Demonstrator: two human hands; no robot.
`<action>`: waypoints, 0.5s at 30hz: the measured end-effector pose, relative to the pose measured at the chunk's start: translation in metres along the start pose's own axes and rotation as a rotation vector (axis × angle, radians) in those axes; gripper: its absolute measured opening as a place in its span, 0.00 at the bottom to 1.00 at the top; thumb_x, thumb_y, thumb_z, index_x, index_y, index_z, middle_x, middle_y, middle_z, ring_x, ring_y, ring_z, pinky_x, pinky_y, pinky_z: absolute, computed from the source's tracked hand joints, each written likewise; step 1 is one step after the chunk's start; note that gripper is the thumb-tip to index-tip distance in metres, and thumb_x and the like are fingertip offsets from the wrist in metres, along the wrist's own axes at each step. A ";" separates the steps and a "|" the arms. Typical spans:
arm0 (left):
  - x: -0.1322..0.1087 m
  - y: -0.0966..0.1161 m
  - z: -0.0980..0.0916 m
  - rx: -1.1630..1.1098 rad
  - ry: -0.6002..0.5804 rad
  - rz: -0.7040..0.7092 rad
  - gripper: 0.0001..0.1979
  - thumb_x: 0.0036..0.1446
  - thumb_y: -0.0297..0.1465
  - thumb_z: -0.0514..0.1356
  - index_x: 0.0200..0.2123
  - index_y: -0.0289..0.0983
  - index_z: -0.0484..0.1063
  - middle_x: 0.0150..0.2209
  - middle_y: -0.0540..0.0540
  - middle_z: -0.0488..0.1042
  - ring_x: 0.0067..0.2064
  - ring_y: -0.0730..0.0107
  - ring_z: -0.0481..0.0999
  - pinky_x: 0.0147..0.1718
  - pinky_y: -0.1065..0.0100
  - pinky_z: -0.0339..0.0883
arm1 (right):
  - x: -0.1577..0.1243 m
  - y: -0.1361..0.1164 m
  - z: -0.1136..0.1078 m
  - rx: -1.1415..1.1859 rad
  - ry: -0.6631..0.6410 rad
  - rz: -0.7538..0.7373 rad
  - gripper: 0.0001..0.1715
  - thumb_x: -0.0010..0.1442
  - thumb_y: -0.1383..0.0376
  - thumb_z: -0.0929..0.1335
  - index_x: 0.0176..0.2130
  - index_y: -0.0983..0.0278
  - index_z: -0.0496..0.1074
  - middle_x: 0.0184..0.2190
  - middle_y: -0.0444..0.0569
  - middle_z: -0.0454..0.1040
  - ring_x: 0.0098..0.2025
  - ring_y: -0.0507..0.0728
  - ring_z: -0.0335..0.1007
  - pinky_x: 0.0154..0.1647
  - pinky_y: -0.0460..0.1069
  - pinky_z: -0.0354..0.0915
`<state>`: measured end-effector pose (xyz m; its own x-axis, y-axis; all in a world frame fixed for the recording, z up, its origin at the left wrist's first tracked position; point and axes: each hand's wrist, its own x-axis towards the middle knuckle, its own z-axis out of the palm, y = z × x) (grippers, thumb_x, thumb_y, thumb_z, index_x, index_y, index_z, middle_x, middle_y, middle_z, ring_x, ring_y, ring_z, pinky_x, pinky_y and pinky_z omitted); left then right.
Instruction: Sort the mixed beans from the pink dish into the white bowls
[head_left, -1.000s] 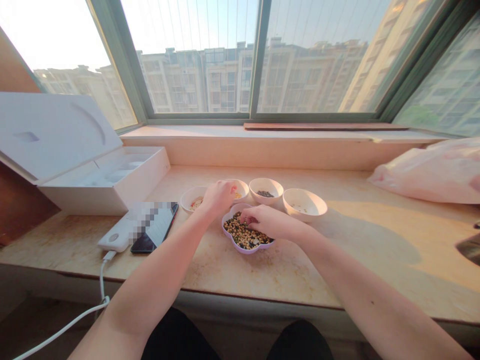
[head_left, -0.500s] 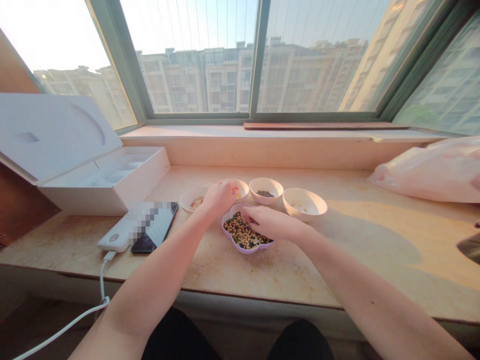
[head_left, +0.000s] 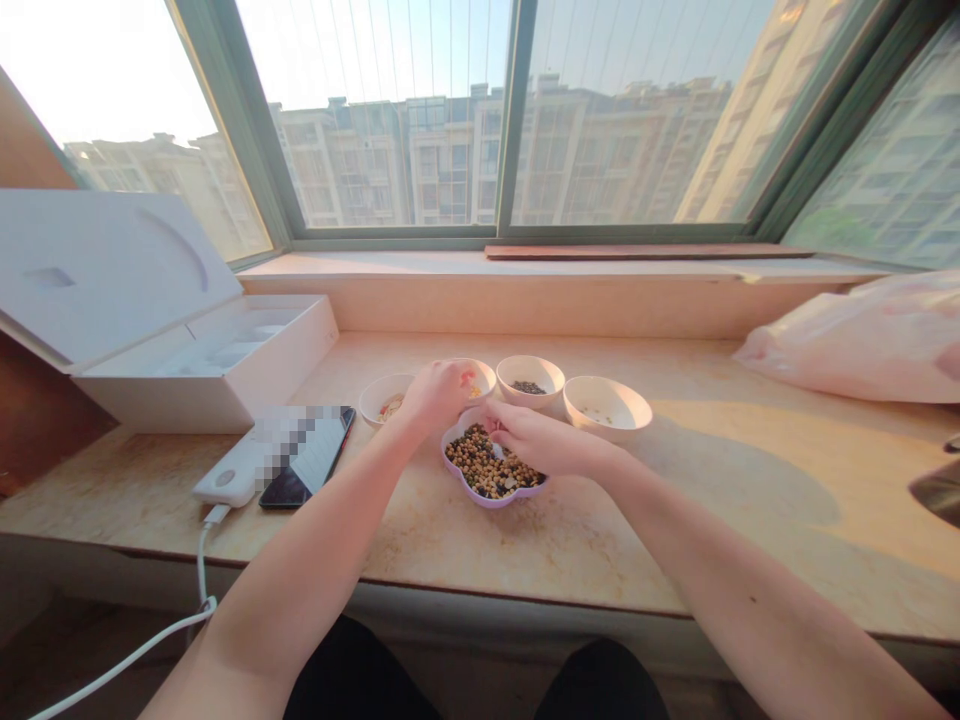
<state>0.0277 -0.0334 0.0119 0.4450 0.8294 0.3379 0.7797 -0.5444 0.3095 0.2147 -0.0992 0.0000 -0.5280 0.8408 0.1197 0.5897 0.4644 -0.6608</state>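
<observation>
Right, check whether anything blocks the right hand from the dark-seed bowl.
Nothing visible does: the right hand sits over the lilac lobed dish, the bowl just beyond it, and the left hand is off to one side.

We're in a home here, an upper-floor flat by the look of it: a wide window [head_left: 510, 120] facing apartment blocks [head_left: 405, 160], a marble-topped surface [head_left: 600, 560] beneath it, small ceramic bowls [head_left: 607, 408] set along it.

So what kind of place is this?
Probably a room in a flat: a wide stone window ledge holds a dish of beans and little bowls, and the window looks out on tall apartment blocks.
</observation>
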 end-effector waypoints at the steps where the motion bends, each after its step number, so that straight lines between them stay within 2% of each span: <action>1: 0.001 0.001 0.000 -0.020 0.019 -0.002 0.13 0.62 0.25 0.55 0.40 0.37 0.81 0.40 0.41 0.83 0.39 0.62 0.79 0.40 0.67 0.68 | 0.001 0.002 -0.003 0.086 0.012 0.010 0.03 0.64 0.64 0.65 0.36 0.59 0.64 0.34 0.46 0.69 0.37 0.57 0.65 0.38 0.53 0.63; 5: 0.001 0.008 -0.002 -0.187 0.133 0.009 0.13 0.63 0.25 0.57 0.44 0.38 0.81 0.43 0.43 0.83 0.42 0.65 0.80 0.46 0.66 0.71 | 0.004 0.004 -0.019 0.515 0.073 0.090 0.19 0.61 0.50 0.69 0.38 0.58 0.58 0.30 0.42 0.62 0.31 0.54 0.60 0.32 0.50 0.62; 8: -0.003 0.018 -0.004 -0.337 0.169 0.069 0.12 0.64 0.27 0.58 0.45 0.37 0.81 0.41 0.45 0.83 0.39 0.69 0.79 0.44 0.68 0.72 | 0.003 0.000 -0.029 0.682 0.144 0.138 0.27 0.55 0.47 0.73 0.37 0.57 0.55 0.30 0.40 0.59 0.31 0.53 0.58 0.31 0.49 0.62; 11: -0.007 0.024 -0.004 -0.416 0.124 0.169 0.10 0.64 0.28 0.60 0.44 0.37 0.81 0.40 0.46 0.83 0.35 0.73 0.78 0.40 0.69 0.72 | 0.003 -0.002 -0.033 0.781 0.172 0.159 0.28 0.54 0.48 0.74 0.36 0.57 0.55 0.29 0.40 0.58 0.30 0.53 0.58 0.31 0.48 0.62; 15: -0.007 0.024 0.001 -0.359 0.098 0.228 0.08 0.64 0.31 0.62 0.43 0.39 0.81 0.39 0.48 0.80 0.35 0.73 0.77 0.40 0.68 0.71 | 0.005 0.006 -0.029 0.829 0.199 0.192 0.25 0.54 0.51 0.74 0.38 0.56 0.58 0.32 0.43 0.66 0.32 0.54 0.63 0.30 0.48 0.64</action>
<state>0.0438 -0.0519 0.0158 0.5306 0.6763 0.5111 0.4556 -0.7359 0.5009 0.2333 -0.0841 0.0180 -0.3030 0.9526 0.0274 -0.0185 0.0228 -0.9996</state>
